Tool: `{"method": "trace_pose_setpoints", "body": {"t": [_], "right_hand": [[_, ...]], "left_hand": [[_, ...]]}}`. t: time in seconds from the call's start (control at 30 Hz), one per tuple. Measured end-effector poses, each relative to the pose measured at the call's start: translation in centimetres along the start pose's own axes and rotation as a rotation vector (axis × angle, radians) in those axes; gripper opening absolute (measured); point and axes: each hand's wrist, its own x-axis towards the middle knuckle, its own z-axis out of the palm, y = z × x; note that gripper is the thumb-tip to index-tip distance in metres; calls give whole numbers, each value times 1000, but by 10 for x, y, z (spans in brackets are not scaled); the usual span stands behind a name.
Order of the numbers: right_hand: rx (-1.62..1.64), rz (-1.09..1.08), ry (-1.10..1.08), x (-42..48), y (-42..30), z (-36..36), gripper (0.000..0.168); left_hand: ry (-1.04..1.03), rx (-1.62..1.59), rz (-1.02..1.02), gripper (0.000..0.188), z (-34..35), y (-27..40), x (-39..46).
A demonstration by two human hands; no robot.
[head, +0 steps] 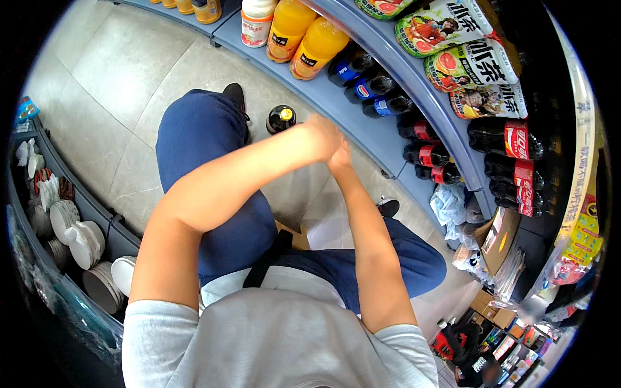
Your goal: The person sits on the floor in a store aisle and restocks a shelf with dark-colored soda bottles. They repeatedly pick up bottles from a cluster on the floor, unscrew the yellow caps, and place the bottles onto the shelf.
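Observation:
My left hand point(321, 138) is blurred, stretched out in front of me beside the lower shelf. My right hand point(340, 154) meets it, and the two appear to touch. Fingers are hidden or smeared, so whether anything lies between them cannot be told. A dark bottle with a yellow cap point(280, 120) stands on the tiled floor just left of my hands, near my left shoe point(235, 97). Nearest beyond the hands is the edge of the grey-blue lower shelf point(335, 114).
Orange juice bottles point(318, 48), a white bottle point(255, 24), Pepsi bottles point(371, 87) and Coca-Cola bottles point(432, 153) line the lower shelf. Above it juts a shelf lip point(412, 72). Stacked white lids point(87, 245) fill a left rack. A person point(465, 349) sits at lower right.

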Motion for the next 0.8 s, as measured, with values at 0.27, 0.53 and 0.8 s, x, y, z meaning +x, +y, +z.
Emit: {"method": "trace_pose_setpoints", "body": {"t": [0.27,0.53,0.8], "right_hand": [[21,180,-114,-37,-36,-145,26],[230,375,-20,-86,-48,-293,19],[569,592,111,-79,-95,-380,16]], "left_hand": [[96,-186,-73,54,-24,-36,-25],[-3,-474,317,89,14,-6,-9],[151,-1295,428,94,17,84,-18]]}}
